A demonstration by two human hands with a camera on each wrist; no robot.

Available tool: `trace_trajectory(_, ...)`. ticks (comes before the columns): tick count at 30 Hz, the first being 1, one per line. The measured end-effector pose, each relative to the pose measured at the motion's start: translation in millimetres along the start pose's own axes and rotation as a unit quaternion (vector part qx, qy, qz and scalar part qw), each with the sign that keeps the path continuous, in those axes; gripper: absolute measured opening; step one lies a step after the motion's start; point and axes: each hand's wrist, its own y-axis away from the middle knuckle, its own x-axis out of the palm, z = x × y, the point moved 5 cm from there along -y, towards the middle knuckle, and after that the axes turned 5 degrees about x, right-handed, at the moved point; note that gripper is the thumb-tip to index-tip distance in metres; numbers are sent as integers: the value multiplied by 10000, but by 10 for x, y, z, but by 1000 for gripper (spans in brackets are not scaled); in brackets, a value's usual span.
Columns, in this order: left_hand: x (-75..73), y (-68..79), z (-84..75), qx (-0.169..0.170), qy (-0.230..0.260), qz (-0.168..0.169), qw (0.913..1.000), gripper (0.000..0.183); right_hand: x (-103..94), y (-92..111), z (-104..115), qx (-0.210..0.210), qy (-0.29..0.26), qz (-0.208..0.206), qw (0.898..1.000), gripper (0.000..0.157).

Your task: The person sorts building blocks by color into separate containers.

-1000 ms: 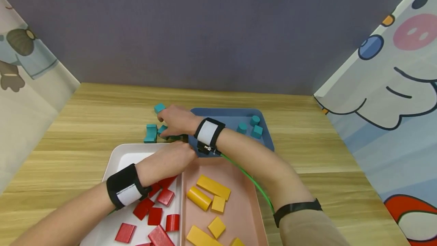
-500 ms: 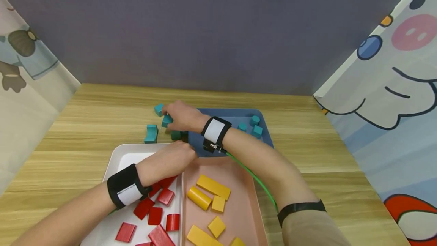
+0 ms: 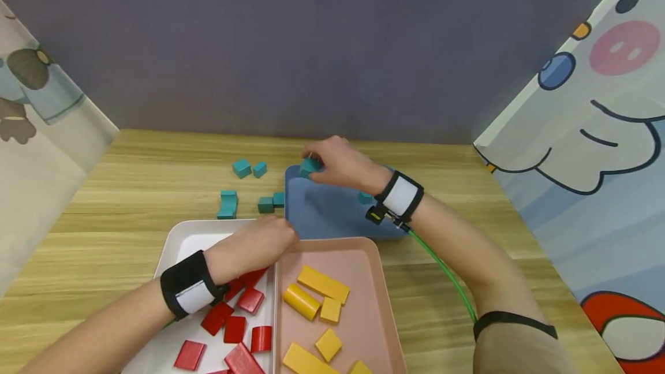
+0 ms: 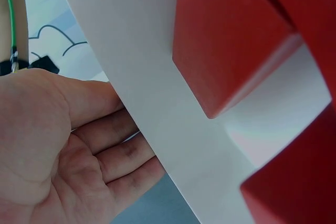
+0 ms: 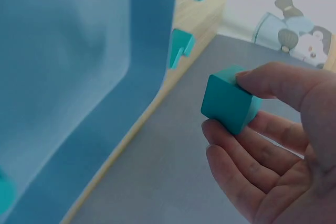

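Observation:
My right hand (image 3: pixel 343 161) pinches a teal block (image 3: pixel 310 167) between thumb and fingers, above the far left corner of the blue tray (image 3: pixel 332 212). In the right wrist view the teal block (image 5: pixel 228 100) is held off the surface beside the tray's wall. A teal cylinder (image 3: pixel 365 197) shows inside that tray, partly behind the hand. My left hand (image 3: pixel 254 248) rests at the far rim of the white tray (image 3: pixel 179 235), near the pink tray's corner. In the left wrist view its fingers (image 4: pixel 123 158) pass behind the white wall, and the fingertips are hidden.
Several teal blocks lie on the wooden table left of the blue tray, among them a notched block (image 3: pixel 227 205) and a small block (image 3: pixel 260 169). Red blocks (image 3: pixel 235 329) lie in the white tray, yellow blocks (image 3: pixel 324 283) in the pink tray (image 3: pixel 363 305).
My right hand has taken a teal block from the table left of the blue tray and carried it right, up to the tray's far left corner. The left hand stays almost still.

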Motion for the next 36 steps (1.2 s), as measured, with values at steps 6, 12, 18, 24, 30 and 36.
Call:
trace_trajectory(6, -4, -6, -1, -68, 25, 38, 10000, 12, 88, 296, -278, 272, -143, 129, 9994, 32)
trace_trajectory(12, 19, -15, -1, -116, 107, 120, 9998, 10, 231, 583, -446, 336, 113, 441, 9984, 33)
trace_trajectory(18, 7, -19, -5, -55, 51, 35, 10000, 11, 266, 850, -560, 173, 386, 712, 9966, 29)
trace_trajectory(24, -11, -12, 0, -24, -29, 9, 10000, 9, 251, 1008, -662, 145, 321, 854, 9957, 29)
trace_trajectory(30, -10, -16, -4, -27, -116, 4, 9999, 12, 329, 1087, -755, 382, 467, 1103, 9921, 29)
trace_trajectory(36, -17, -26, -9, 29, -182, -65, 9998, 11, 391, 1110, -818, 568, 697, 1315, 9872, 31)
